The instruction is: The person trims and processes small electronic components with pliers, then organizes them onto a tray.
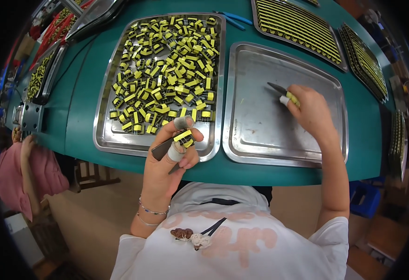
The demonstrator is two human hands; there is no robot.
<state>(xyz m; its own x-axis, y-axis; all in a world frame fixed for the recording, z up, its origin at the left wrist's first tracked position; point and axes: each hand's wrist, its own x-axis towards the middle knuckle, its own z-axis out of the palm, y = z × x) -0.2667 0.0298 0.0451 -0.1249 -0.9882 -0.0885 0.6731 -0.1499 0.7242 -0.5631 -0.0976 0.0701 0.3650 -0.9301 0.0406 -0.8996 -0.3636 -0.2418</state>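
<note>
My left hand (169, 154) is closed in front of the left tray, pinching a small yellow-and-black transformer (183, 138) between taped fingertips. A dark flat piece (160, 150) shows behind those fingers; its kind is unclear. Over the right tray, my right hand (309, 109) is closed round a dark pointed tool (276, 87) that looks like a blade. Something yellow (292, 97) shows between the right fingers, mostly covered. Many loose transformers (167, 70) lie jumbled in the left metal tray (113, 140). Bare metal shows across the right metal tray (265, 121).
Blue-handled pliers (235, 20) lie behind the trays on the green table (81, 102). Trays of transformers in rows (302, 30) stand at the far right, with more stacked trays (364, 60) beyond. At left sits a person in pink (25, 172) near a metal block (32, 116).
</note>
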